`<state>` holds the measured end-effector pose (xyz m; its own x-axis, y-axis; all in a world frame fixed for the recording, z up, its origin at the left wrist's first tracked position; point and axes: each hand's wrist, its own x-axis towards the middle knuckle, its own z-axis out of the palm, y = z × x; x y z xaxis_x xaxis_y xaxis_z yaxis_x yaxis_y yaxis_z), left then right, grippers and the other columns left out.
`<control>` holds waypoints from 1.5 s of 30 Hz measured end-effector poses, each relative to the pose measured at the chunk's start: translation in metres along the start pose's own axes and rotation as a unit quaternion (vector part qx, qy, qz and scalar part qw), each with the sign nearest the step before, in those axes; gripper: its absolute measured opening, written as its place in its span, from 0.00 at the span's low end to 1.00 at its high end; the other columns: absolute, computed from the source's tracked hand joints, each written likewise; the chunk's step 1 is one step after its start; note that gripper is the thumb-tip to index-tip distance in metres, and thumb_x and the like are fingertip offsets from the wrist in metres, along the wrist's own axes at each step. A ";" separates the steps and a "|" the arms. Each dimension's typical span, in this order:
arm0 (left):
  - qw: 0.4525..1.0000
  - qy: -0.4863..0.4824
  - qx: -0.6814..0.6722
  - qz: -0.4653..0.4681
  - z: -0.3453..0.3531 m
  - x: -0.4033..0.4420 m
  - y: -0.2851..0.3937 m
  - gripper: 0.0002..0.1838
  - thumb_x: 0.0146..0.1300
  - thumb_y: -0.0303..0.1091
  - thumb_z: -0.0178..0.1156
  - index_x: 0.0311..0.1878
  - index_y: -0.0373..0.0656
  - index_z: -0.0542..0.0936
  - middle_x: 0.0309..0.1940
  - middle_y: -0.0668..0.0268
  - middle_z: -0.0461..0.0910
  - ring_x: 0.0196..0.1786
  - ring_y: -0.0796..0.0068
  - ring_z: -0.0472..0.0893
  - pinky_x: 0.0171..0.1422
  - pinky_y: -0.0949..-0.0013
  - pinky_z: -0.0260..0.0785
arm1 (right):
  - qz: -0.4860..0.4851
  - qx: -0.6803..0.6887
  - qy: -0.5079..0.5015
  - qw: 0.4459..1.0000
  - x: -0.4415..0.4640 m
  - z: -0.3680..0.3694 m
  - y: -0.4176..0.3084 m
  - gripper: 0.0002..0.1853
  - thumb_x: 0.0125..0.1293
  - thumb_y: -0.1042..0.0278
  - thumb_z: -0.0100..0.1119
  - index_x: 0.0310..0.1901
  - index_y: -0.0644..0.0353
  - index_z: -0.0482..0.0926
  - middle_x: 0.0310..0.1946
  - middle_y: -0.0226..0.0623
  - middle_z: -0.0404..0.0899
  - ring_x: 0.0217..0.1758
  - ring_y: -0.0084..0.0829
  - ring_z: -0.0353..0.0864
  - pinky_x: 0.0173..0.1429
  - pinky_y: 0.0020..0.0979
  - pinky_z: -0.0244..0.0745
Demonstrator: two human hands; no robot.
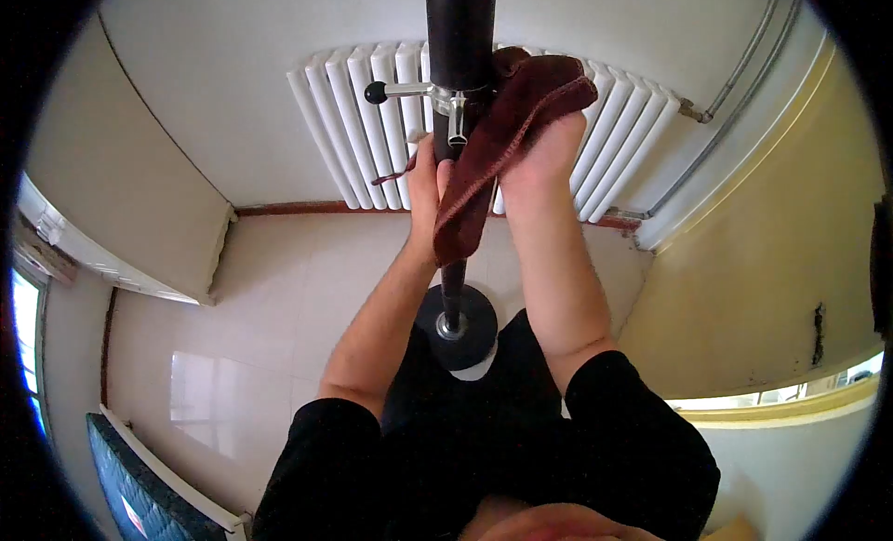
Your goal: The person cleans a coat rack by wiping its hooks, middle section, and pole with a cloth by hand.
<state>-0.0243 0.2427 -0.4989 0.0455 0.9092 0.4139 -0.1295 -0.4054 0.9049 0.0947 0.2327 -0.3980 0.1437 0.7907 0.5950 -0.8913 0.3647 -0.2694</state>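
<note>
A black upright pole (458,39) stands in front of me, with a thicker upper tube and a thinner lower tube. A chrome clamp (448,104) with a black-knobbed lever (376,93) sits at the joint. My right hand (549,155) grips a dark maroon cloth (507,136) against the pole's right side; its fingers are mostly hidden beneath it. The cloth hangs down across the thin tube. My left hand (426,183) is closed round the thin tube's left side, just below the clamp. A narrow maroon tip sticks out left of that hand; where it joins is hidden.
The pole's round black base (458,327) rests on the tiled floor (251,280) between my legs. Behind the pole is a white radiator (349,122) on the wall, with grey pipes (744,76) at right. A yellowish door (753,271) stands right, a dark quilted panel (149,490) lower left.
</note>
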 end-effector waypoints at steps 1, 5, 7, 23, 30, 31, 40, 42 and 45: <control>1.000 0.009 0.000 0.026 0.001 0.002 -0.004 0.29 0.74 0.52 0.47 0.63 0.34 0.70 0.42 0.49 0.81 0.45 0.59 0.81 0.52 0.60 0.72 | -0.006 0.031 -0.010 0.999 0.005 -0.001 0.000 0.18 0.72 0.51 0.49 0.45 0.59 0.78 0.43 0.44 0.81 0.48 0.43 0.79 0.56 0.42 0.75; 0.979 0.028 0.081 0.185 -0.001 -0.007 0.008 0.28 0.75 0.51 0.46 0.64 0.34 0.70 0.43 0.46 0.81 0.46 0.53 0.81 0.54 0.59 0.72 | -0.041 -0.091 0.043 0.994 0.003 0.008 -0.016 0.19 0.71 0.47 0.46 0.40 0.54 0.78 0.40 0.43 0.82 0.43 0.44 0.80 0.50 0.46 0.76; 0.977 0.032 0.112 0.177 0.000 -0.013 0.020 0.26 0.76 0.46 0.45 0.64 0.32 0.69 0.42 0.45 0.81 0.45 0.46 0.81 0.52 0.55 0.72 | -0.072 -0.165 0.097 0.979 0.006 0.002 -0.013 0.21 0.72 0.43 0.43 0.38 0.52 0.78 0.37 0.39 0.82 0.40 0.42 0.80 0.46 0.46 0.76; 0.968 0.037 0.097 0.230 -0.029 -0.104 0.042 0.09 0.64 0.21 0.53 0.46 0.36 0.76 0.42 0.54 0.79 0.43 0.60 0.80 0.49 0.62 0.71 | -0.362 -0.494 -0.001 0.791 -0.109 0.031 -0.025 0.09 0.56 0.68 0.66 0.37 0.56 0.76 0.40 0.42 0.82 0.40 0.42 0.82 0.47 0.38 0.77; 0.990 -0.021 0.067 0.123 -0.041 -0.181 0.026 0.26 0.70 0.25 0.53 0.71 0.34 0.64 0.66 0.53 0.69 0.68 0.57 0.69 0.71 0.58 0.63 | -0.175 -0.609 -0.196 0.748 -0.145 0.067 0.012 0.19 0.44 0.83 0.71 0.40 0.63 0.77 0.44 0.48 0.82 0.43 0.42 0.84 0.47 0.34 0.78; 0.987 -0.008 0.059 0.148 -0.049 -0.170 0.028 0.24 0.71 0.25 0.53 0.69 0.35 0.66 0.64 0.53 0.70 0.66 0.56 0.70 0.70 0.57 0.63 | -0.202 -0.623 -0.207 0.727 -0.144 0.069 0.016 0.18 0.46 0.83 0.70 0.41 0.65 0.77 0.46 0.49 0.81 0.43 0.40 0.83 0.47 0.33 0.78; 0.857 -0.022 0.335 0.391 -0.096 -0.002 0.174 0.19 0.59 0.30 0.62 0.52 0.33 0.76 0.58 0.43 0.72 0.59 0.38 0.73 0.62 0.52 0.69 | -0.203 -0.643 -0.200 0.711 -0.123 0.089 0.021 0.18 0.59 0.81 0.63 0.53 0.67 0.77 0.54 0.52 0.80 0.55 0.52 0.82 0.59 0.38 0.76; 0.829 -0.077 0.396 0.387 -0.089 0.019 0.179 0.21 0.54 0.28 0.62 0.53 0.34 0.76 0.50 0.43 0.78 0.52 0.39 0.77 0.55 0.51 0.73 | -0.210 -0.662 -0.182 0.696 -0.122 0.083 0.016 0.20 0.60 0.81 0.60 0.55 0.68 0.76 0.54 0.54 0.79 0.56 0.52 0.81 0.60 0.39 0.75; 0.798 -0.163 0.475 0.332 -0.073 0.029 0.180 0.17 0.53 0.26 0.58 0.48 0.34 0.79 0.38 0.43 0.82 0.45 0.39 0.80 0.50 0.49 0.74 | -0.192 -0.674 -0.131 0.701 -0.127 0.061 0.010 0.19 0.59 0.84 0.57 0.54 0.68 0.76 0.51 0.52 0.80 0.49 0.47 0.84 0.53 0.36 0.79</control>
<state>-0.1181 0.2035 -0.3315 0.5551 0.4545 0.6966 0.5710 -0.8172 0.0781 0.0412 0.1058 -0.4296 0.0201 0.4533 0.8911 0.4331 0.7994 -0.4164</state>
